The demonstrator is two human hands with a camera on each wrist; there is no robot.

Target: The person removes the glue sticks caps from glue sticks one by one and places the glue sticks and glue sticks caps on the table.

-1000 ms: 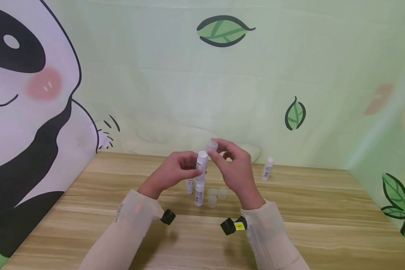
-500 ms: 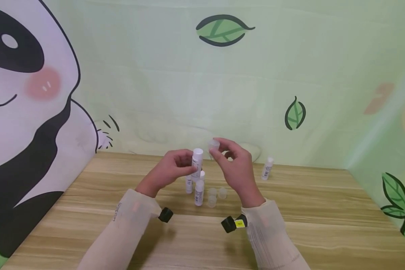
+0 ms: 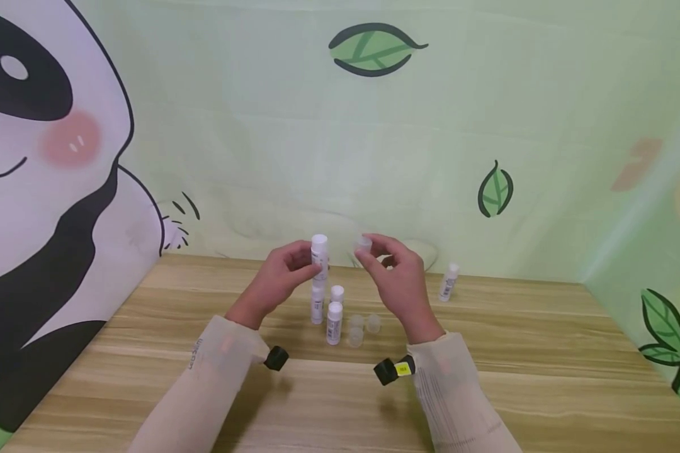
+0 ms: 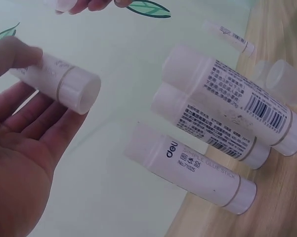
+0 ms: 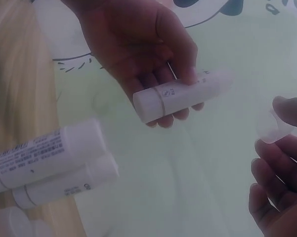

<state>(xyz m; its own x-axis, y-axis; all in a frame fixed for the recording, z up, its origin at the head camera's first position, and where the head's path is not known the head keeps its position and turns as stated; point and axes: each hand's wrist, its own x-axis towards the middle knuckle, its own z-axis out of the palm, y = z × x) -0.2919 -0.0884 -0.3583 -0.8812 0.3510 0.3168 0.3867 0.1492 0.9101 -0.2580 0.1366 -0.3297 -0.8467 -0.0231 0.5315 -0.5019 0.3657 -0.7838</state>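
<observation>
My left hand (image 3: 277, 277) grips a white glue stick (image 3: 320, 257) between thumb and fingers, holding it upright above the table. In the left wrist view its base points toward the standing sticks. My right hand (image 3: 401, 277) pinches a translucent cap (image 3: 364, 245) by thumb and fingertips, a short way to the right of that stick and apart from it. Below the hands, three more glue sticks stand close together: a front one (image 3: 334, 324), a left one (image 3: 317, 307) and a partly covered one (image 3: 337, 294). "Simple glue stick" is printed on one label (image 4: 192, 170).
Translucent caps (image 3: 355, 338) sit on the wooden table (image 3: 532, 365) just right of the standing sticks. Another glue stick (image 3: 448, 283) stands alone at the back right. A cloth backdrop (image 3: 272, 157) with a panda and leaves rises behind the table.
My left hand has moved left and slightly up with the glue stick, away from the cap. The right hand, still pinching the cap, has shifted slightly right.
</observation>
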